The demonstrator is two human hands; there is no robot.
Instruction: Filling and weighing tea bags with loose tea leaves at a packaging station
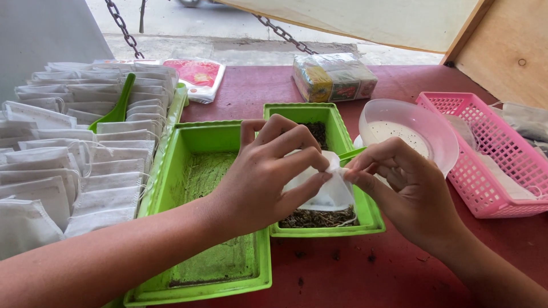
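Hands pinched white filter bag (326, 191): left hand (268, 174) and right hand (399, 188) gripped its mouth, held above small green tray (365, 219) of dried leaves mid-surface, likely so spills dropped back inside.

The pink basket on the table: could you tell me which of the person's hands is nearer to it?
Right. The right hand pinches the white filter bag just beside the pink basket; the left hand holds the bag's other side, farther away over the green trays.

Left hand (268, 171) and right hand (394, 182) pinching white filter bag (325, 191), over small green tray (334, 122) of tea leaves
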